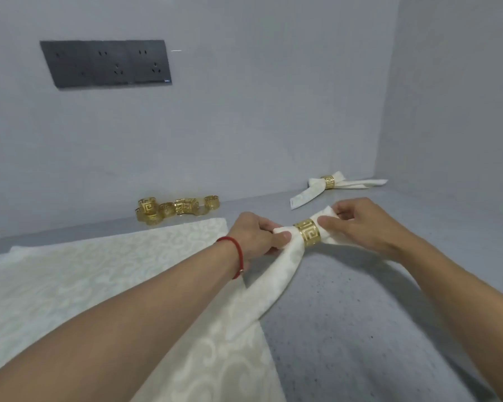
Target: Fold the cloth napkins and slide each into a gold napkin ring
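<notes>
Left hand (pixel 259 236) gripping the folded napkin (pixel 269 281), right hand (pixel 360 224) pinching its tip through the gold ring (pixel 309 231), above the table (pixel 360 314).
One ringed napkin (pixel 317 190) done by the wall; spare rings (pixel 174 210) and flat napkins (pixel 84 285) waiting.

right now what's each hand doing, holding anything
Left hand: grips the napkin just left of the gold ring.
Right hand: pinches the napkin end past the ring.

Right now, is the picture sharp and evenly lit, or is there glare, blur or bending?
Head view: soft, even light, no glare; faint shadows under the forearms; gold napkin ring and both hands sharp; wide-angle bending tilts the socket panel; spare rings slightly soft.
</notes>
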`<action>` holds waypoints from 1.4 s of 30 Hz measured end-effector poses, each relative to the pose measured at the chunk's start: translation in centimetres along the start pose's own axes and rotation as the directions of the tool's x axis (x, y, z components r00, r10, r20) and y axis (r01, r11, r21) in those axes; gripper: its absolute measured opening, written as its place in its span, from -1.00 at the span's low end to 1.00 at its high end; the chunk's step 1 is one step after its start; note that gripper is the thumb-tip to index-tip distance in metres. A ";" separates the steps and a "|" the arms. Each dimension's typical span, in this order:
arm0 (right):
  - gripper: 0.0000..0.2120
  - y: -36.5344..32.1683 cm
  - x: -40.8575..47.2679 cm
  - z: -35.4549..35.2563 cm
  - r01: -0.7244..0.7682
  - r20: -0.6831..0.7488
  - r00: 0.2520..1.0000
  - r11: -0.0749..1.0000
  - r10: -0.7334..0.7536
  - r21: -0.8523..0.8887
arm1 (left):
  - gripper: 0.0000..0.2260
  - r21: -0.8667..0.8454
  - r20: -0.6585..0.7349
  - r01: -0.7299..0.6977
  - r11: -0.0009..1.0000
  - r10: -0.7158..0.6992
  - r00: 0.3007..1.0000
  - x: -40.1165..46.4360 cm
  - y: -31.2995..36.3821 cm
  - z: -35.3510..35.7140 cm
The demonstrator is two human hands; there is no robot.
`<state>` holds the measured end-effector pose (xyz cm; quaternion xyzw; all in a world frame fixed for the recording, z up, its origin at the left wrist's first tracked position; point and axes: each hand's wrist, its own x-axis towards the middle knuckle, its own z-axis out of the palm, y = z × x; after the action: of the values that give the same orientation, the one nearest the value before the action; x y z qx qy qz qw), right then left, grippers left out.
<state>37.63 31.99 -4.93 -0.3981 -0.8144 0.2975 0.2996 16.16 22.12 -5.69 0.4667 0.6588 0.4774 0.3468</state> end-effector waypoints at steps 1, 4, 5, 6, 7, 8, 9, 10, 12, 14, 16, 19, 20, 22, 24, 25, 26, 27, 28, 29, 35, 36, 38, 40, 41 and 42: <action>-0.83 1.0 0.6 -0.5 0.009 -0.051 0.999 0.999 -0.011 -0.046 | -0.84 0.019 -0.031 0.009 1.000 -0.009 0.999 1.6 -0.1 1.3; -0.81 4.1 2.2 -1.5 0.030 -0.314 0.947 0.994 -0.060 -0.101 | -0.86 0.114 -0.120 0.027 0.993 -0.013 0.993 6.1 -0.1 4.7; -0.82 5.4 2.5 -1.6 0.026 -0.416 0.906 0.992 -0.075 -0.122 | -0.86 0.150 -0.158 0.026 0.988 -0.002 0.987 7.4 0.1 5.7; -0.83 6.7 2.8 -1.5 0.009 -0.490 0.868 0.988 -0.083 -0.151 | -0.86 0.173 -0.195 0.021 0.985 0.014 0.981 8.8 0.3 6.6; -0.82 7.8 2.9 -1.4 -0.030 -0.529 0.845 0.981 -0.079 -0.194 | -0.87 0.184 -0.227 0.009 0.983 0.033 0.973 10.4 0.8 7.7; -0.81 8.3 3.0 -1.1 -0.059 -0.535 0.841 0.970 -0.078 -0.234 | -0.87 0.180 -0.251 -0.002 0.984 0.048 0.967 11.8 1.1 8.4; -0.80 8.5 3.2 -0.8 -0.072 -0.521 0.850 0.961 -0.082 -0.269 | -0.86 0.170 -0.270 -0.012 0.985 0.059 0.961 13.1 1.4 8.9; -0.80 8.7 3.6 -0.6 -0.074 -0.503 0.860 0.956 -0.083 -0.285 | -0.85 0.161 -0.279 -0.021 0.987 0.066 0.958 14.7 1.7 9.7; -0.82 8.4 3.9 -0.2 -0.082 -0.481 0.874 0.960 -0.060 -0.269 | -0.84 0.157 -0.305 -0.033 0.987 0.081 0.949 17.1 2.2 10.6; -0.83 8.4 4.3 0.3 -0.110 -0.469 0.883 0.956 -0.033 -0.274 | -0.84 0.154 -0.347 -0.024 0.988 0.077 0.935 19.8 2.4 11.6; -0.82 8.6 4.4 0.8 -0.130 -0.444 0.896 0.950 -0.010 -0.283 | -0.85 0.148 -0.374 -0.013 0.989 0.069 0.925 22.1 2.3 12.4; -0.81 8.7 4.8 1.0 -0.155 -0.427 0.904 0.950 0.026 -0.271 | -0.84 0.154 -0.399 -0.015 0.988 0.076 0.914 25.2 2.6 13.3; -0.81 8.8 4.9 0.9 -0.164 -0.422 0.906 0.949 0.037 -0.268 | -0.84 0.166 -0.408 -0.024 0.986 0.091 0.909 26.1 2.8 13.5; -0.82 9.0 5.2 0.9 -0.175 -0.400 0.915 0.943 0.049 -0.285 | -0.82 0.201 -0.414 -0.036 0.979 0.118 0.903 27.9 3.1 13.7; -0.82 9.4 5.3 0.9 -0.174 -0.386 0.921 0.937 0.046 -0.304 | -0.81 0.215 -0.413 -0.025 0.976 0.114 0.904 29.5 3.1 13.9; -0.81 9.4 5.2 0.9 -0.177 -0.380 0.923 0.936 0.051 -0.305 | -0.81 0.216 -0.414 -0.011 0.976 0.102 0.905 30.0 2.9 13.9; -0.80 9.6 5.4 0.9 -0.179 -0.379 0.924 0.935 0.054 -0.304 | -0.81 0.218 -0.418 0.000 0.976 0.093 0.904 30.5 2.8 14.0; -0.79 9.6 5.4 1.1 -0.182 -0.374 0.926 0.935 0.058 -0.305 | -0.81 0.226 -0.420 0.009 0.974 0.089 0.903 31.0 2.5 13.9; -0.78 9.6 5.5 1.0 -0.176 -0.366 0.929 0.934 0.052 -0.312 | -0.82 0.225 -0.421 0.013 0.974 0.085 0.903 31.5 2.3 13.9; -0.78 9.6 5.5 1.0 -0.167 -0.356 0.934 0.932 0.044 -0.322 | -0.81 0.226 -0.416 0.011 0.974 0.086 0.905 32.0 2.0 13.9; -0.78 10.1 5.2 0.7 -0.135 -0.349 0.937 0.927 0.004 -0.351 | -0.78 0.236 -0.428 -0.017 0.972 0.120 0.896 32.0 2.3 12.7; -0.79 10.3 5.1 0.7 -0.139 -0.350 0.937 0.925 0.007 -0.354 | -0.79 0.261 -0.432 -0.024 0.965 0.139 0.891 31.5 2.5 12.2; -0.78 10.3 5.1 0.7 -0.136 -0.348 0.938 0.925 0.004 -0.356 | -0.74 0.358 -0.383 -0.061 0.932 0.207 0.900 29.2 3.0 10.3; -0.76 10.0 4.8 0.6 -0.131 -0.361 0.932 0.922 -0.010 -0.364 | -0.67 0.457 -0.296 -0.117 0.882 0.275 0.915 25.8 3.6 8.2; -0.75 9.9 4.6 0.5 -0.131 -0.360 0.933 0.911 -0.020 -0.391 | -0.65 0.501 -0.253 -0.149 0.852 0.310 0.917 23.8 3.7 7.4; -0.74 9.0 4.3 0.8 -0.112 -0.355 0.933 0.896 -0.054 -0.430 | -0.64 0.543 -0.218 -0.171 0.822 0.334 0.917 21.0 3.7 5.7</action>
<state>39.14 39.93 -10.86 -0.5155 -0.7862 0.0312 0.3395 15.56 44.16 -4.13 0.5470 0.7386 0.3923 0.0375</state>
